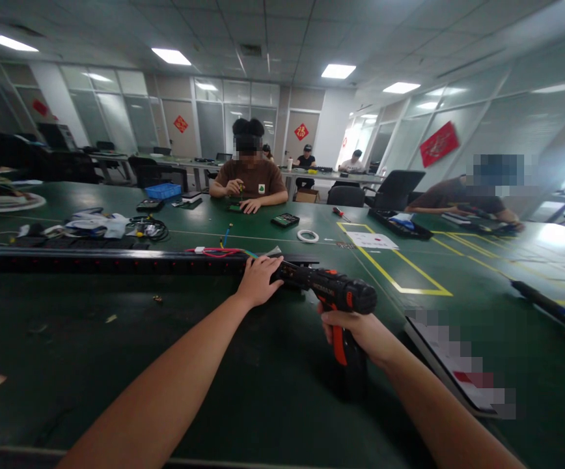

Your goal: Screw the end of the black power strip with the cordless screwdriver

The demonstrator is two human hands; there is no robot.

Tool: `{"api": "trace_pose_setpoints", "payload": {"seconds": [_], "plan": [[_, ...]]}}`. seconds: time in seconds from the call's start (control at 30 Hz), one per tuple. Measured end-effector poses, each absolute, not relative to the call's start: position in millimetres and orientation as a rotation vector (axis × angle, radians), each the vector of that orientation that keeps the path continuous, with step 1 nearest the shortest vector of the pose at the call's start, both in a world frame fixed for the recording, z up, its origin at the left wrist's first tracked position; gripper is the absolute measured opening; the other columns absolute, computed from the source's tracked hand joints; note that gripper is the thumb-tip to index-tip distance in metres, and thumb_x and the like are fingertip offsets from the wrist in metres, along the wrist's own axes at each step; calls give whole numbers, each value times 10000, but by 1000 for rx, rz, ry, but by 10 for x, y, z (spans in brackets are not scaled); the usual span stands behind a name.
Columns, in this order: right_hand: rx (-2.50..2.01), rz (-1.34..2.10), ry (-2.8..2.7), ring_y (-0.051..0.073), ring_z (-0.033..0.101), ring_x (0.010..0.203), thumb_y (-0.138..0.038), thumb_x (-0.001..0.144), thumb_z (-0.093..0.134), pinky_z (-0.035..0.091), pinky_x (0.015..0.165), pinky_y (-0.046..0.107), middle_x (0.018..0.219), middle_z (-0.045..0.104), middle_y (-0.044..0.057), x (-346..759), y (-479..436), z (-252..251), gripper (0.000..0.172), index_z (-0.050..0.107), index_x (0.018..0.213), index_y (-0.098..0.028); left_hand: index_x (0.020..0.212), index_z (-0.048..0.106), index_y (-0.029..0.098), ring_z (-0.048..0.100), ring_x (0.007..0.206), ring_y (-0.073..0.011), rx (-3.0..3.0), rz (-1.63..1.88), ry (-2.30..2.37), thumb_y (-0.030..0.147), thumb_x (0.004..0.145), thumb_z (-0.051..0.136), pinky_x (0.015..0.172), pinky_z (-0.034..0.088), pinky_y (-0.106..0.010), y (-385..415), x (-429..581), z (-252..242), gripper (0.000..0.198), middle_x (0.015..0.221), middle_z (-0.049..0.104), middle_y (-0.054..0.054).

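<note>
My right hand is wrapped round the grip of a black and orange cordless screwdriver, whose nose points left toward the end of a long black power strip lying across the green table. My left hand rests on the strip's right end, fingers curled over it, right beside the tool's nose. Red, blue and yellow-green wires come out behind the strip near my left hand.
A small screw lies in front of the strip. A tablet or clipboard lies at my right. Yellow tape lines, a tape roll and cables lie further back. A person in brown sits opposite; others work around.
</note>
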State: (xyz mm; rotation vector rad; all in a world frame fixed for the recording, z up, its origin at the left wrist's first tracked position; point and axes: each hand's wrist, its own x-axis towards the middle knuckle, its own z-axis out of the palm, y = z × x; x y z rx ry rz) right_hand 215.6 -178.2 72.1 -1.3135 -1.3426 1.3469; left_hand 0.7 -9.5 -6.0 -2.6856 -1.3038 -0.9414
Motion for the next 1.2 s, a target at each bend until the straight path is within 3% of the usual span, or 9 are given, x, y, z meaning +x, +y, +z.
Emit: {"api": "trace_pose_setpoints", "payload": {"seconds": [1.2], "plan": [[-1318,1363,-1367,178,583,569,-281,705,692,475,606,316,580,623,-17,2169,-1753,690,155,621,816,-199,1529,430,278,434,1376,-293,-2698,-917,-1330,388,935,632,1184,225,-564,-124,4,-18,637,1481,570,-72]]}}
